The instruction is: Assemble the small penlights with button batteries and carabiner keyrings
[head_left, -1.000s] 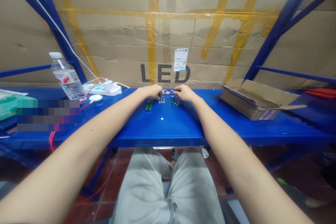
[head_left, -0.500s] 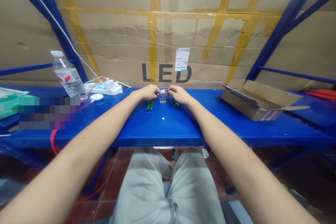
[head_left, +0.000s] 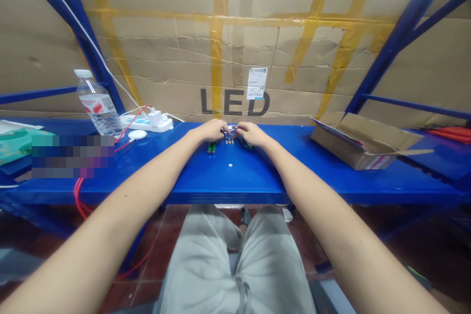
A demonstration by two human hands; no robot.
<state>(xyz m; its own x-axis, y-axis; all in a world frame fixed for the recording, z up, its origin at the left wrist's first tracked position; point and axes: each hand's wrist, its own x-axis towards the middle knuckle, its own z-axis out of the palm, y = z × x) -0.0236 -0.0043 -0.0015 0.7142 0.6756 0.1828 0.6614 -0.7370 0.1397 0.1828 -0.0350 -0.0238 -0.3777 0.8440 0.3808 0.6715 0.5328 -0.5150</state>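
Note:
My left hand [head_left: 213, 130] is closed, its bent fingertips pressed together over a small cluster of shiny purple and silver pieces [head_left: 231, 128] at the back of the blue table. From the other side my right hand [head_left: 251, 133] reaches in, thumb and fingers pinched at the same cluster. What either hand grips is too small to make out. Just in front of the fingertips lie several small round metallic pieces [head_left: 229, 141]. Green cylindrical batteries [head_left: 211, 147] lie under my left hand. Another green piece [head_left: 249, 145] is partly covered by my right hand.
The blue table [head_left: 206, 176] carries an open cardboard box [head_left: 362, 147] at right. On the left stand a water bottle [head_left: 97, 108], a white power strip [head_left: 147, 121] with cables, and a round white charger [head_left: 137, 135]. A small white disc [head_left: 230, 165] lies in front.
My left fingertips have shifted slightly right, closer to my right hand, over the small pieces. The view has moved a little; everything else stays put.

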